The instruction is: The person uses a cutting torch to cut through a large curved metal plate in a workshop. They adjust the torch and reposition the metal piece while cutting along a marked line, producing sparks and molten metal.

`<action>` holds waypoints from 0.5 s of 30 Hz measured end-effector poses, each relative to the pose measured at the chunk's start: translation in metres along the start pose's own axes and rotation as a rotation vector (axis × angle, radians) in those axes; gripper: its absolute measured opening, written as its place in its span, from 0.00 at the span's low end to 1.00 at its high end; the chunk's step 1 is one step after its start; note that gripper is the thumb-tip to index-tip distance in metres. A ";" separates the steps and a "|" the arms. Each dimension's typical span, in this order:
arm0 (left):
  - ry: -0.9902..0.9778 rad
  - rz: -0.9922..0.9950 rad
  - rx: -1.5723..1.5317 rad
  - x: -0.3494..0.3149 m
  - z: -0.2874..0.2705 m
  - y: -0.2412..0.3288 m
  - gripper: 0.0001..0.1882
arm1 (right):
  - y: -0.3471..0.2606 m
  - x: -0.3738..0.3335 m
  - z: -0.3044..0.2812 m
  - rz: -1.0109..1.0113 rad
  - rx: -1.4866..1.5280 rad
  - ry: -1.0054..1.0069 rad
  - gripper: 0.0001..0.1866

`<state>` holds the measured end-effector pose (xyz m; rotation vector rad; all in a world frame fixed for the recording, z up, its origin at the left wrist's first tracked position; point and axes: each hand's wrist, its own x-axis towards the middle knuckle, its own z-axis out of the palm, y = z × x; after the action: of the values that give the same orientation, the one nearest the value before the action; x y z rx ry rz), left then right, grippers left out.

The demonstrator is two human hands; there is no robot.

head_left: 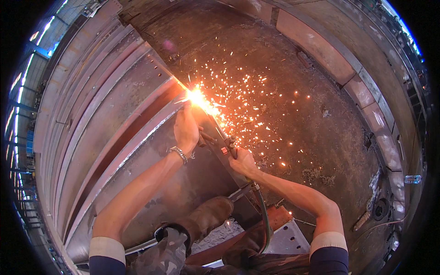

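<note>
My right hand is wrapped round the handle of a cutting torch, just below its valves. A green hose runs from the torch's lower end toward my legs. At the far end of the torch a white-orange glare throws sparks to the right, along the edge of a steel beam. My left hand is closed close to the glare, over the beam edge. A short brown stub shows beside its thumb. Glare and the hand itself hide what the left fingers grip.
Several parallel steel beams lie on the left. My brown boot is on the steel close to me. Stained floor spreads to the right, bounded by a curved row of steel pieces. A plastic bottle lies far right.
</note>
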<state>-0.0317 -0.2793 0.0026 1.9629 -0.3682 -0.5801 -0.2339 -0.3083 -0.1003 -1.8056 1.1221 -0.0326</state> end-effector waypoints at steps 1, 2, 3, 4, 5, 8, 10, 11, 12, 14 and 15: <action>0.005 0.004 -0.003 0.000 0.000 0.000 0.38 | 0.000 0.000 0.000 -0.012 -0.001 0.001 0.14; -0.002 -0.003 0.008 -0.001 0.000 0.000 0.38 | -0.001 0.000 0.000 -0.011 -0.010 0.000 0.14; 0.014 -0.002 0.011 -0.001 0.000 0.001 0.38 | -0.001 0.000 -0.001 0.005 -0.033 0.000 0.14; 0.018 -0.012 0.028 -0.002 0.000 0.003 0.38 | -0.001 -0.001 -0.001 -0.019 -0.005 0.011 0.14; 0.022 -0.022 0.045 -0.003 0.000 0.005 0.38 | -0.001 -0.003 -0.002 -0.027 0.009 0.023 0.14; 0.022 -0.039 0.043 -0.007 0.000 0.009 0.38 | -0.001 -0.004 -0.003 -0.022 0.048 0.026 0.16; 0.035 -0.036 0.023 -0.008 0.001 0.011 0.27 | 0.000 -0.004 -0.003 -0.015 0.050 0.029 0.17; 0.041 -0.034 0.013 -0.008 0.001 0.011 0.23 | 0.000 -0.004 -0.002 -0.013 0.041 0.037 0.17; 0.038 -0.025 0.017 -0.008 0.001 0.011 0.27 | 0.000 -0.003 -0.001 0.001 0.023 0.042 0.17; 0.031 -0.008 0.026 -0.006 0.001 0.008 0.40 | 0.001 -0.003 0.000 -0.037 0.042 0.067 0.16; 0.027 -0.013 0.029 -0.005 0.001 0.007 0.40 | 0.001 -0.003 0.001 -0.028 0.035 0.073 0.16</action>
<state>-0.0362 -0.2802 0.0094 2.0004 -0.3487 -0.5590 -0.2355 -0.3060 -0.1000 -1.8010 1.1410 -0.1352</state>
